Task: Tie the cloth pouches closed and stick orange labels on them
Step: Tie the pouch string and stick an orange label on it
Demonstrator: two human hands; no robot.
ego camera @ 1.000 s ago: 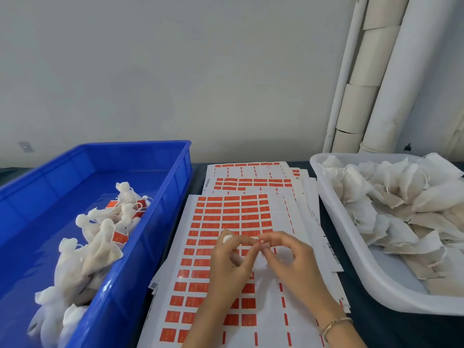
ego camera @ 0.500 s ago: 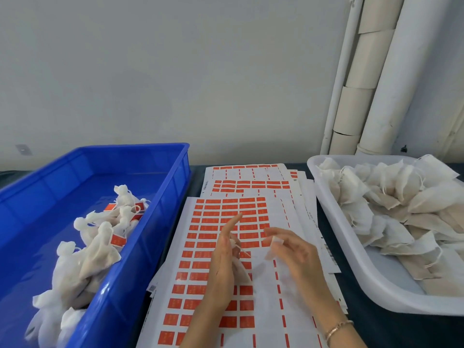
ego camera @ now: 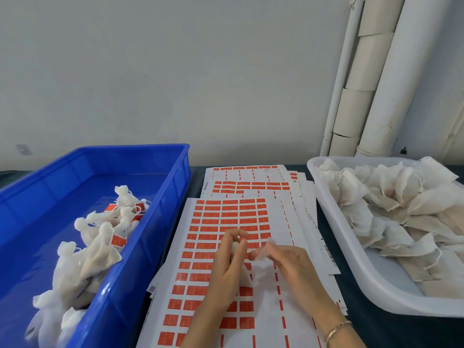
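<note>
Your two hands hold one small cloth pouch (ego camera: 269, 244) just above the top sheet of orange labels (ego camera: 226, 217), at the middle of the table. Your left hand (ego camera: 226, 267) has its fingers curled round the pouch's body. Your right hand (ego camera: 291, 262), with a bracelet (ego camera: 336, 327) at the wrist, pinches a tuft of cloth at the mouth. The string is too fine to make out.

The step in hand appears to be the tie. To do it well, keep your left grip close under the neck so the cloth stays gathered. Draw the string snug with your right hand, and finish the knot before you reach for a label. When you do, peel one from the edge of the orange block directly below your hands and press it flat against the cloth.

At your left, a blue bin (ego camera: 160, 187) holds tied pouches (ego camera: 95, 249), several with orange labels on them. At your right, a white tub (ego camera: 351, 259) is heaped with loose pouches (ego camera: 389, 202) that look not yet tied. More label sheets fan out beyond the top one.
</note>
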